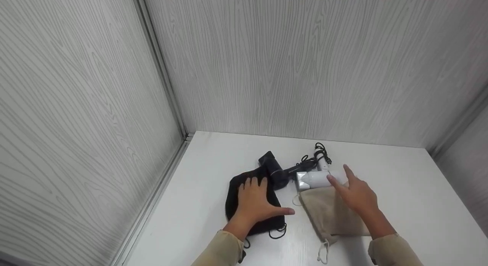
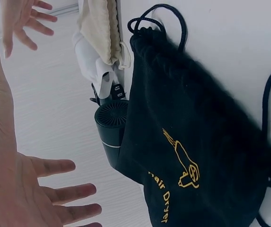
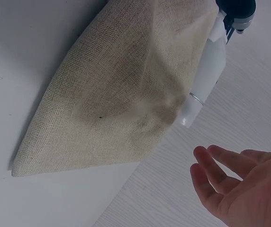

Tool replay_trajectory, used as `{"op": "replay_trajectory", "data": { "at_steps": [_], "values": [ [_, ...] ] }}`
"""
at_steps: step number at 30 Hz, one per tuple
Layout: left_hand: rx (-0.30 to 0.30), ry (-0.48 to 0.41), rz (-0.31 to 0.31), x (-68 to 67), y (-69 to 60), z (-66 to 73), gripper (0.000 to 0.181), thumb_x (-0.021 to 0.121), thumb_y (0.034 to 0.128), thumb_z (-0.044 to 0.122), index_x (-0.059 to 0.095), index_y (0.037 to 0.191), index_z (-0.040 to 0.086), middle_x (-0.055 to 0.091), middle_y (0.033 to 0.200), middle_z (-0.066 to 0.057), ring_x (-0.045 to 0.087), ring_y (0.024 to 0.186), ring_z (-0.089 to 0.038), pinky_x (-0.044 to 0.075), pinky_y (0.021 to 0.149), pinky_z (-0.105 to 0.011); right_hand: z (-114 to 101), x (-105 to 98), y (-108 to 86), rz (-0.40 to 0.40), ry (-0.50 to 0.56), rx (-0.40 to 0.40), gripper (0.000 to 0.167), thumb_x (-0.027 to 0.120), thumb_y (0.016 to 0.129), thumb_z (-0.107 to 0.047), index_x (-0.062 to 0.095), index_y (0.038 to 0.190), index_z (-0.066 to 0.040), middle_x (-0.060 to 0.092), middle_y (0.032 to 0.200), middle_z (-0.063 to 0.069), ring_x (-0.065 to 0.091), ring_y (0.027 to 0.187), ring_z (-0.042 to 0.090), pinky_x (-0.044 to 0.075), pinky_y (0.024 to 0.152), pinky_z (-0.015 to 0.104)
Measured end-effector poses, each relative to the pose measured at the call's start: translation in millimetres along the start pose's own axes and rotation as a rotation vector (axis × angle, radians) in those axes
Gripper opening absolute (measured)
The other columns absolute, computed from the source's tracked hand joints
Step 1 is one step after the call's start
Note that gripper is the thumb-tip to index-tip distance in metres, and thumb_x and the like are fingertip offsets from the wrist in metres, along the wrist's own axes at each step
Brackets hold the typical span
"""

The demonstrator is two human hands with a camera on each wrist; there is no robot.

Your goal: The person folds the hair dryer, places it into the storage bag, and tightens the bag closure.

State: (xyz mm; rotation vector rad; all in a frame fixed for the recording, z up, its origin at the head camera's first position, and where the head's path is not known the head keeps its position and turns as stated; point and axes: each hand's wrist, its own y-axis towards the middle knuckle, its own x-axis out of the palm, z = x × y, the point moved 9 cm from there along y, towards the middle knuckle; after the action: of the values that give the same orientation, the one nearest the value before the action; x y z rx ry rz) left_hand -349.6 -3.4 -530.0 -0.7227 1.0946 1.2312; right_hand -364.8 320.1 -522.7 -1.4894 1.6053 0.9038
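My left hand (image 1: 254,205) is spread above the black drawstring bag (image 1: 272,222), thumb out to the right; the left wrist view shows a gap between its fingers and the bag (image 2: 211,156), which bears a yellow dryer print. My right hand (image 1: 358,195) hovers with fingers apart over the right end of the white hair dryer (image 1: 318,180) and the beige bag (image 1: 335,212). In the right wrist view the hand (image 3: 244,182) holds nothing, beside the beige bag (image 3: 112,99). The black hair dryer (image 1: 273,170) lies against the black bag's upper right edge.
Coiled black cords (image 1: 308,162) lie between the dryer handles. The white tabletop (image 1: 183,189) meets a grey wood-grain panel (image 1: 267,68) at the back, with another panel (image 1: 76,106) along the left side.
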Motion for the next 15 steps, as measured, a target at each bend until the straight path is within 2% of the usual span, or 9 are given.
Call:
{"op": "replay_trajectory", "data": {
  "at_steps": [2, 5, 6, 9, 15],
  "values": [
    [0.0, -0.013, -0.001, 1.7, 0.1, 0.9, 0.153, 0.048, 0.0477, 0.115, 0.044, 0.161, 0.013, 0.048, 0.162, -0.022, 0.042, 0.152, -0.044, 0.034, 0.123, -0.066, 1, 1, 0.3, -0.001, 0.017, 0.007, 0.104, 0.037, 0.099, -0.083, 0.021, 0.169, -0.009, 0.068, 0.129, 0.03, 0.067, 0.103, 0.045, 0.045, 0.058, 0.039],
    [-0.001, -0.026, -0.001, 4.6, 0.0, 2.6, 0.15, 0.048, 0.0489, 0.115, 0.046, 0.16, 0.013, 0.051, 0.159, -0.021, 0.045, 0.149, -0.043, 0.035, 0.121, -0.066, 4, 4, 1.0, 0.002, 0.04, 0.014, 0.102, 0.033, 0.101, -0.082, 0.021, 0.169, -0.007, 0.052, 0.156, 0.028, 0.059, 0.131, 0.053, 0.055, 0.076, 0.052],
    [-0.003, -0.026, -0.003, 6.0, 0.2, 3.2, 0.15, 0.047, 0.0491, 0.115, 0.047, 0.16, 0.013, 0.051, 0.159, -0.021, 0.046, 0.149, -0.042, 0.036, 0.121, -0.066, 5, 4, 1.4, 0.004, 0.046, 0.018, 0.102, 0.031, 0.101, -0.082, 0.02, 0.169, -0.006, 0.05, 0.158, 0.027, 0.056, 0.135, 0.053, 0.055, 0.083, 0.057],
    [-0.011, -0.036, -0.007, 9.3, 0.0, 4.1, 0.149, 0.046, 0.0495, 0.115, 0.049, 0.158, 0.014, 0.053, 0.157, -0.021, 0.049, 0.146, -0.042, 0.038, 0.12, -0.065, 8, 6, 1.8, 0.012, 0.075, 0.034, 0.101, 0.029, 0.102, -0.081, 0.021, 0.168, -0.005, 0.05, 0.158, 0.027, 0.056, 0.136, 0.052, 0.05, 0.097, 0.069],
    [-0.032, -0.082, -0.007, 10.5, -0.7, 6.0, 0.148, 0.046, 0.0493, 0.115, 0.051, 0.157, 0.014, 0.054, 0.154, -0.02, 0.051, 0.143, -0.043, 0.04, 0.118, -0.064, 11, 5, 2.3, 0.027, 0.128, 0.06, 0.099, 0.028, 0.103, -0.08, 0.025, 0.167, -0.004, 0.049, 0.159, 0.028, 0.055, 0.138, 0.051, 0.043, 0.107, 0.073]
  ]
}}
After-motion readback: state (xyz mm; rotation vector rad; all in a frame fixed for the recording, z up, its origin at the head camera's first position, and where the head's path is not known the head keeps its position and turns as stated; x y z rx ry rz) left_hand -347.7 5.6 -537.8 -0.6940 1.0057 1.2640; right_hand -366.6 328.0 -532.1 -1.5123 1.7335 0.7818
